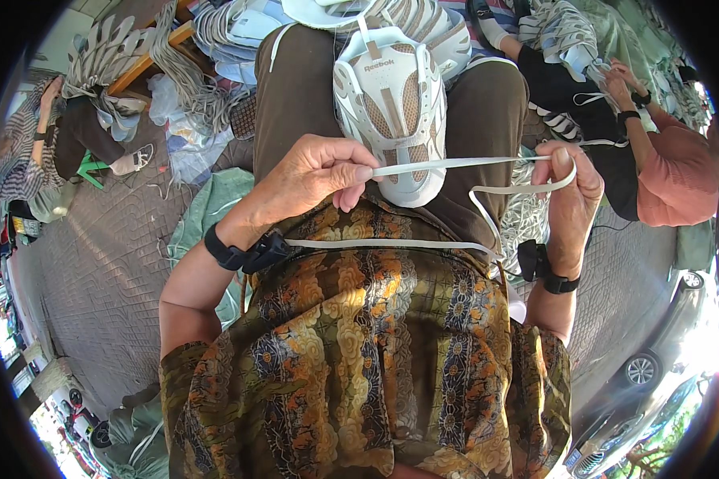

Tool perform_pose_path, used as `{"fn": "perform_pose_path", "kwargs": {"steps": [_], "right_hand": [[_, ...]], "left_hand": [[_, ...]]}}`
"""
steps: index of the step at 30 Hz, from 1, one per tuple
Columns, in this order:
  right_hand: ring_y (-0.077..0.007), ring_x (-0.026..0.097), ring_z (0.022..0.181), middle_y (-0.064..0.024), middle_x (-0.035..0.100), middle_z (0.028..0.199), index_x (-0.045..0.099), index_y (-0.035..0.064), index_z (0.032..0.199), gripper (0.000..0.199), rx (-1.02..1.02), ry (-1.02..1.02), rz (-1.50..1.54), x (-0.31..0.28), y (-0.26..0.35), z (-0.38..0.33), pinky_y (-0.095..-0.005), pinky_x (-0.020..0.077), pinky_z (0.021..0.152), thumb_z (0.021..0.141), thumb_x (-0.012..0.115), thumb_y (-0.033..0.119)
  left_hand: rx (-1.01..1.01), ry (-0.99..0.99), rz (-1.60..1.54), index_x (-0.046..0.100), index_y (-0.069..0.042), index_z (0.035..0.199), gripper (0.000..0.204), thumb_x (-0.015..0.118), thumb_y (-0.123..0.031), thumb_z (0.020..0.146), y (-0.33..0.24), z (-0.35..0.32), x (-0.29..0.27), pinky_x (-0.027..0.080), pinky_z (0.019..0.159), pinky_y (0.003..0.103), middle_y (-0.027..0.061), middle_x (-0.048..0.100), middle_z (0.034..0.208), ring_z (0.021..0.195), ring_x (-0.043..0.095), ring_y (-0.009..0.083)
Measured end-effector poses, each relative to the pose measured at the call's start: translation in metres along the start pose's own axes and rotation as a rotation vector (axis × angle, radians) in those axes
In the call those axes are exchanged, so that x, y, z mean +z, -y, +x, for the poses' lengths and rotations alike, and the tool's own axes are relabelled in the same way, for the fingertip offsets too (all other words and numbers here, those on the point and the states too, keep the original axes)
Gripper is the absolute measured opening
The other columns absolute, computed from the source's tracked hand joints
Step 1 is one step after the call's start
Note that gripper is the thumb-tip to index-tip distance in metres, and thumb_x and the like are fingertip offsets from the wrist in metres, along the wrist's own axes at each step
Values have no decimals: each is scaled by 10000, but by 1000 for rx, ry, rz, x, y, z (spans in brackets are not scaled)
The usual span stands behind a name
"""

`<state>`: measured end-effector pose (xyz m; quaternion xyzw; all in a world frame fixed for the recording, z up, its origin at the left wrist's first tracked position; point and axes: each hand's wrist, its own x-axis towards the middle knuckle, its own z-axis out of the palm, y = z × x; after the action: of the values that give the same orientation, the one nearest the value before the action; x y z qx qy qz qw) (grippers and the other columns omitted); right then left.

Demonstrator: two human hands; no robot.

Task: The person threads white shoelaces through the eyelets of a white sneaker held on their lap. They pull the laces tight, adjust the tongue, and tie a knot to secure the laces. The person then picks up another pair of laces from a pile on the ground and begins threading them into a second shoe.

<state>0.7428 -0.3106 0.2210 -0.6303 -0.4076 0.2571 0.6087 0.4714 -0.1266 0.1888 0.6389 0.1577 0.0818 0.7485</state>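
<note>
A white and beige shoe upper point(390, 104) lies on my lap, toe toward me. My left hand point(315, 176) pinches a flat white lace point(455, 164) close to the shoe's toe end. My right hand point(569, 199) grips the same lace further right, and the lace runs taut between both hands. From my right hand the lace loops back down and trails across my patterned shirt toward my left wrist. Both wrists wear black bands.
More white shoe uppers point(423, 20) pile up past my knees. A person in a pink top point(671, 172) works at the right with laces. Another person in stripes point(32, 144) sits at far left. A bundle of grey laces point(188, 80) hangs off a wooden bench.
</note>
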Motion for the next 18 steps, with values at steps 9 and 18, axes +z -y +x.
{"fn": "perform_pose_path", "kwargs": {"steps": [9,18], "right_hand": [[-211,639,850,-70,654,1013,644,61,1066,224,-129,-8,-1323,-24,-18,11,-326,492,769,857,566,38],[-145,582,688,-91,639,800,604,25,1023,131,54,574,-169,93,-6,12,-287,472,593,901,570,59]], "left_hand": [[-123,-101,174,637,-32,884,164,603,-186,930,-1,18,5,414,465,180,20,619,669,537,544,46],[165,-166,291,501,2,962,45,530,-25,940,-11,25,29,491,531,239,52,621,698,595,586,98]]}}
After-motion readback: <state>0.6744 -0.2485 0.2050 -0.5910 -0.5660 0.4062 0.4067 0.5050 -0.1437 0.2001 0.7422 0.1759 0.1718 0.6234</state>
